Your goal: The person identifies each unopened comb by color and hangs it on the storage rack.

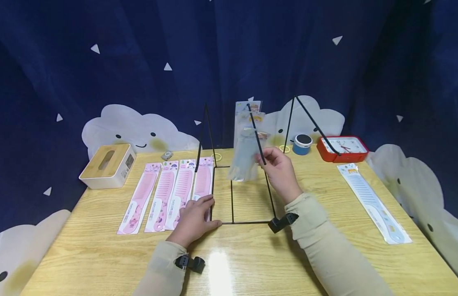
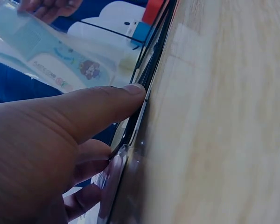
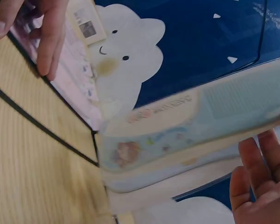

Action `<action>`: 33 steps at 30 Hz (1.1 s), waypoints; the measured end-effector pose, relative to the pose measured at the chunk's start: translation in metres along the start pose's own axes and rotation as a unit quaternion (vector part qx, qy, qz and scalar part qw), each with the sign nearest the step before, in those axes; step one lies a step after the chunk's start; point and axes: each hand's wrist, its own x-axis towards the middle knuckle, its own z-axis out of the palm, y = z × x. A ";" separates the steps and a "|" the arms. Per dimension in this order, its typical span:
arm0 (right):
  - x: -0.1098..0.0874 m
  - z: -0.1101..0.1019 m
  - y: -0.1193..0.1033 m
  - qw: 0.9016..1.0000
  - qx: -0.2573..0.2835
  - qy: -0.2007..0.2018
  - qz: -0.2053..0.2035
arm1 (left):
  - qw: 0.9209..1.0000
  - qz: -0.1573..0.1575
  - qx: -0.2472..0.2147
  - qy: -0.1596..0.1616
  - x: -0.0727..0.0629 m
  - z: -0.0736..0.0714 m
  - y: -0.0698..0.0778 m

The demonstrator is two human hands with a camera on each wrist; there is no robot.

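Note:
A black wire display rack (image 1: 247, 223) stands on the table with several prongs pointing forward. Blue packaged combs (image 1: 247, 154) hang by the middle prong, blurred in the head view. My right hand (image 1: 278, 170) pinches the side edge of a clear comb packet (image 3: 214, 112); part of its grip is out of frame in the right wrist view. My left hand (image 1: 195, 218) rests at the rack's front left corner, thumb (image 2: 133, 89) on the front wire and other fingers by the side wire. Beside that hand lies the nearest pink packaged comb (image 1: 203, 174).
Several pink packaged combs (image 1: 140, 199) lie in a row on the left, near a wooden-lidded tissue box (image 1: 107, 164). On the right lies one blue packaged comb (image 1: 373, 201), in front of a red clock (image 1: 342, 149) and a small blue speaker (image 1: 302, 144). A dark curtain (image 1: 229, 53) hangs behind.

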 end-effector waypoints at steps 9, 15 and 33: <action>-0.004 -0.006 0.011 0.999 0.001 0.035 -0.011 | 1.000 0.000 -0.006 0.002 0.000 0.000 0.000; -0.013 -0.025 0.015 0.997 -0.012 0.062 -0.037 | 1.000 0.003 -0.008 0.003 0.000 -0.001 0.001; -0.036 -0.113 0.025 0.981 -0.127 0.148 -0.013 | 1.000 0.007 -0.011 0.003 -0.002 0.001 0.000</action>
